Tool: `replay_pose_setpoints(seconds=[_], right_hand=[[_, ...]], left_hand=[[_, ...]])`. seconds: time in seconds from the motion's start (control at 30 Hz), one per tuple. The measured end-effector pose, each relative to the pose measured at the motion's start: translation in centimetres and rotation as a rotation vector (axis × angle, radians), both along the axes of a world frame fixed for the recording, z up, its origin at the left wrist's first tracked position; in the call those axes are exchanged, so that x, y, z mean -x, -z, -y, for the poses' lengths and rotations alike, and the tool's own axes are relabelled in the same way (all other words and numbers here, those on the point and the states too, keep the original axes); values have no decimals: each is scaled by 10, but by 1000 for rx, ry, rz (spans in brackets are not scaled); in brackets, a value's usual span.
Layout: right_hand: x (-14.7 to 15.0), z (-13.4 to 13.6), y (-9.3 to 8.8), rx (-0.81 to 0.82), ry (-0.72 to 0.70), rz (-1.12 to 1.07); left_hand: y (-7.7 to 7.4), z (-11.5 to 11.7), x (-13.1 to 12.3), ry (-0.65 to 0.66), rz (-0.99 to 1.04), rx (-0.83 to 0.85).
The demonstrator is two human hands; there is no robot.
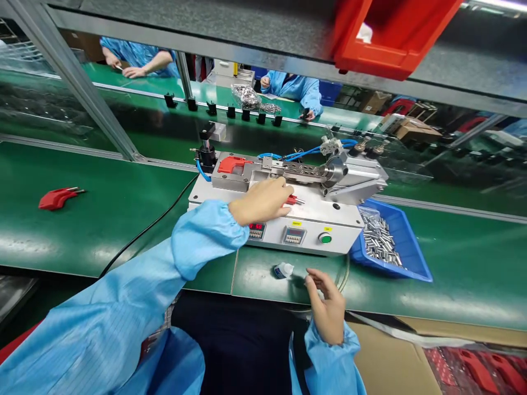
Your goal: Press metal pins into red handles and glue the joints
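Note:
My left hand [263, 201] rests on top of the grey press machine [313, 214], closed around a small red plastic part [293, 200] with a metal pin sticking out to the right. Another red part [234, 164] sits in the machine's fixture at the back left. My right hand [326, 307] hovers over the green mat near the front edge, fingers loosely curled with nothing visible in them. A small white and blue bottle [284, 270] lies just left of it.
A blue tray [405, 247] of several metal pins stands right of the machine. A finished red part [55, 198] lies on the green belt at left. A red bin [391, 33] hangs overhead. Other people in blue sleeves [304, 88] work across the line. A cardboard box [391, 356] sits at lower right.

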State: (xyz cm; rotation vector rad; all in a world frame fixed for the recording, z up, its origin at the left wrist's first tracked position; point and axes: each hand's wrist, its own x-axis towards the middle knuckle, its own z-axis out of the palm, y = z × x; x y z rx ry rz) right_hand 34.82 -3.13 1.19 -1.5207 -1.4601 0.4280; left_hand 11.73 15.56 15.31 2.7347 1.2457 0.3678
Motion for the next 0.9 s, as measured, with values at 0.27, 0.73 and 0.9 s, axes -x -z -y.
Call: replay_pose_setpoints(seconds=[0.27, 0.73, 0.9], right_hand=[[7, 25, 1, -96, 156, -47], [74, 12, -38, -153, -148, -128], [75, 16, -36, -98, -95, -112]], left_hand=[[68, 120, 41, 147, 1003, 698], [109, 164, 24, 86, 905, 628], [109, 162, 27, 5, 667, 119]])
